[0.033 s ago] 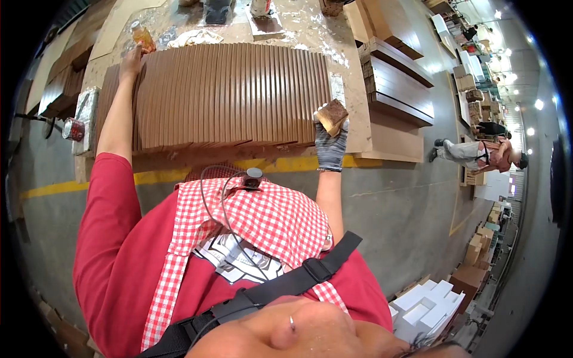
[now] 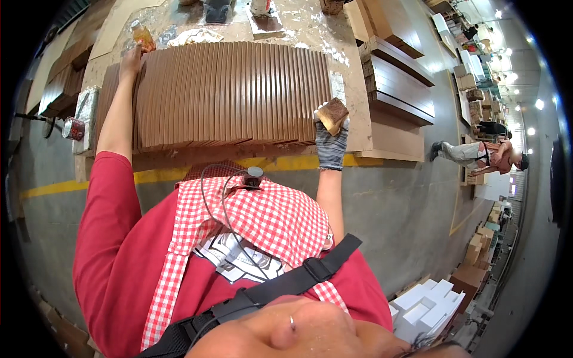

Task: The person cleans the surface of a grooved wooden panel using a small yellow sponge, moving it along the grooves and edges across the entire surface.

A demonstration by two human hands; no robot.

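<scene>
Left hand [image 2: 131, 61] at a bottle [image 2: 141, 33] — grip unclear; gloved right hand [image 2: 331, 142] grasping a brown sponge [image 2: 333, 116] — 1 row of brown boards [image 2: 233, 92] between them.

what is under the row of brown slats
A paint-spotted work surface shows beyond the far edge and right end of the brown slats; whatever lies directly beneath them is covered.

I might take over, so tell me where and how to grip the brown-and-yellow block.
Probably pinch the block by its far edge, coming from the far side: it sits askew with that edge exposed, while the gloved right hand holds its near end.
</scene>
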